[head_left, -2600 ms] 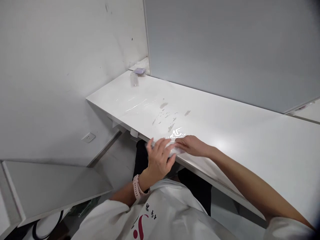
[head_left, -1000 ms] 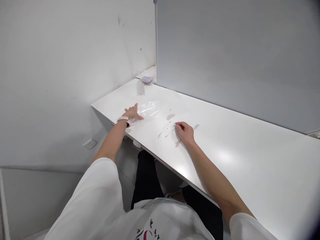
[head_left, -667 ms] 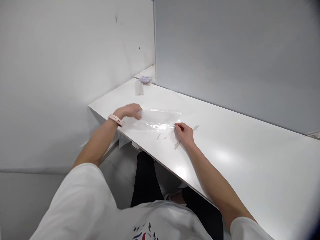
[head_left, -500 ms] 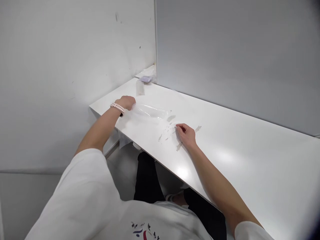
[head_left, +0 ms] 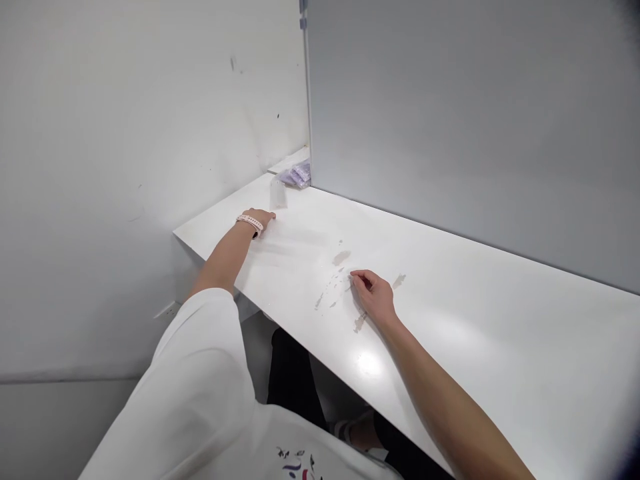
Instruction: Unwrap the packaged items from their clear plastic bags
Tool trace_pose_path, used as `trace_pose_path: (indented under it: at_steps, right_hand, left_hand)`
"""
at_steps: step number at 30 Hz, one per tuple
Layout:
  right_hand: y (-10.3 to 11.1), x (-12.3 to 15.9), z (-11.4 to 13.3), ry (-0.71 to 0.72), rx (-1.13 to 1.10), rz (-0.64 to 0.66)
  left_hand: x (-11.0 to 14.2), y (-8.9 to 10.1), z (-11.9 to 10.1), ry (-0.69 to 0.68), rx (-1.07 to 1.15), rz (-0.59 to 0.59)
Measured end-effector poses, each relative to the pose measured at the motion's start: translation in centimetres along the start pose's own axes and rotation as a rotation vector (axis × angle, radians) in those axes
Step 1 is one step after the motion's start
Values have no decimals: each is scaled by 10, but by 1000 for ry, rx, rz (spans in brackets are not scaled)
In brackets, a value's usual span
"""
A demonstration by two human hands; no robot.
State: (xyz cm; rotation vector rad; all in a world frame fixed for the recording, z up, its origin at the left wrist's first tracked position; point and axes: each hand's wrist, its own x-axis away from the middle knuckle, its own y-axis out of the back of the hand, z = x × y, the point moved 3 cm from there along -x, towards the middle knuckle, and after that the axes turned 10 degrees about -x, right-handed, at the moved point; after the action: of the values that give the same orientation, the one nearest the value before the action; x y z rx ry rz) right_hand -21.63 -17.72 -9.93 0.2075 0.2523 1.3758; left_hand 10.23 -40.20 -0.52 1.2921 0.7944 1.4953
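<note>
Though nr, bag (head_left: pixel 278 194) beyond L hand (head_left: pixel 261 217)

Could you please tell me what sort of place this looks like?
It looks like an indoor work space, perhaps an office or workshop corner: a long white table runs along a grey panel, and a socket sits on the white wall.
</note>
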Motion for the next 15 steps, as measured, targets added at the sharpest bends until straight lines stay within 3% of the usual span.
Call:
trace_pose_path:
  at_steps: [3, 6, 8, 12, 15]
  right_hand:
    - [1, 1, 2, 11, -3, 1]
    - [2, 2, 3, 23, 7, -9]
    - [2, 2, 3, 25, 13, -6]
    - [0, 0, 2, 14, 18, 15]
    - [1, 0, 2, -2, -2, 13]
  left_hand:
    - [2, 1, 1, 53, -81, 34]
    - [21, 10, 5, 50, -53, -4]
    - [40, 20, 10, -19, 55, 30]
    - [75, 40, 10, -318, 393, 194]
    - [80, 36, -3, -336, 545, 183]
